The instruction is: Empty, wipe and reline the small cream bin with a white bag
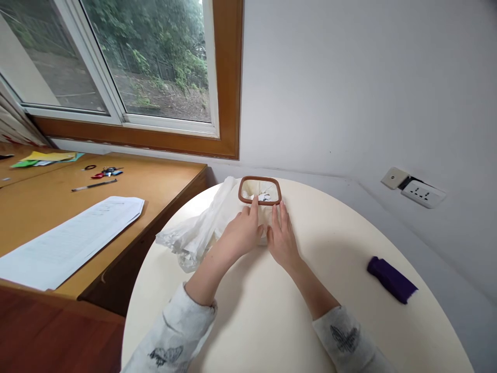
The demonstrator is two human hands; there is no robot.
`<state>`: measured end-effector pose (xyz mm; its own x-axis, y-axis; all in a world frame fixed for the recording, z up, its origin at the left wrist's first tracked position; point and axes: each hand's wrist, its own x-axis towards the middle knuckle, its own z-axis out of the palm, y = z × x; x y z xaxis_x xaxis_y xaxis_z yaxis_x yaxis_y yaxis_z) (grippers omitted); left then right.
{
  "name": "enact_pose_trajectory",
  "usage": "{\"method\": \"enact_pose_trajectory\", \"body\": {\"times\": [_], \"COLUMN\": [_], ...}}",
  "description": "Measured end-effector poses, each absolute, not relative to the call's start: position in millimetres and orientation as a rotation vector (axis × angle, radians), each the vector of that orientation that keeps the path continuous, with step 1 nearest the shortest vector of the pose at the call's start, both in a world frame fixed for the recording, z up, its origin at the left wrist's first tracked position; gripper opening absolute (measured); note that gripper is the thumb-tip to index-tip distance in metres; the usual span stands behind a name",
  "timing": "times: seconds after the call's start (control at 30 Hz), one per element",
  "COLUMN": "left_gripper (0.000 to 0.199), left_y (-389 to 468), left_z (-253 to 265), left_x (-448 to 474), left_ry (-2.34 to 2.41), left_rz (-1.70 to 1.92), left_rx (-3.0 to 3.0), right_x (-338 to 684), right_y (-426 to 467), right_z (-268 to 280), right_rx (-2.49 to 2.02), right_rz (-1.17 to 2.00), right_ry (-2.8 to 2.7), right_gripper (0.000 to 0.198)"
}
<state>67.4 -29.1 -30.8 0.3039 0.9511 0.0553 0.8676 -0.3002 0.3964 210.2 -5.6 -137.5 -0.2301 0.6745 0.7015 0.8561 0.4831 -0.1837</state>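
A small bin with a brown rim [259, 203] stands near the far edge of the round table, lined with a whitish plastic bag [202, 233]. The bag's loose part spreads over the table to the left of the bin. Some white scraps [266, 197] show inside the opening. My left hand [244, 230] is at the bin's near left side, its index finger stretched up to the rim and the others partly bent. My right hand [282, 235] rests open against the near right side, fingertips just under the rim. The hands hide most of the bin's front.
A purple roll [392, 280] lies on the right of the round cream table [256, 321]. On the wooden desk [163, 173] at left are paper sheets [73, 243], a pen [94, 185], keys [110, 171] and coloured papers [48, 157]. Wall sockets [423, 193] are at right.
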Motion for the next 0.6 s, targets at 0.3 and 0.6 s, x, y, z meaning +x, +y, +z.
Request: {"method": "enact_pose_trajectory", "body": {"times": [0.3,0.6], "left_gripper": [0.074,0.066], "left_y": [-8.0,1.6], "left_z": [-63.3,-118.7], "left_x": [76.8,96.7], "left_ry": [1.707,1.628], "left_rz": [0.691,0.779], "left_rx": [2.313,2.518], "right_x": [221.5,227.7], "right_y": [6.1,8.2], "right_z": [-169.8,-167.8], "right_rx": [-1.452,-1.656], "right_rz": [0.117,0.267], "right_ry": [-2.090,-2.148], "right_gripper": [0.060,0.058]}}
